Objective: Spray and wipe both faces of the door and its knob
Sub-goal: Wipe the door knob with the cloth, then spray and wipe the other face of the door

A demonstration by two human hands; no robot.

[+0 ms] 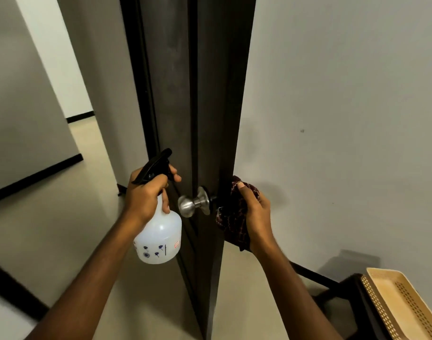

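Observation:
A dark door [175,99] stands ajar, seen almost edge-on in the middle of the view. Its round metal knob [187,206] sticks out on the left face. My left hand [146,192] grips a white spray bottle [161,236] with a black trigger head, just left of the knob, nozzle pointing up toward the door. My right hand [257,214] holds a dark red patterned cloth [230,217] pressed against the door's right side at knob height. The knob on that right face is hidden by the cloth.
A pale wall [345,119] runs along the right. At the lower right, a tan perforated tray [403,305] sits on a dark stand. Beige floor [62,229] with black skirting opens to the left, leading into a corridor.

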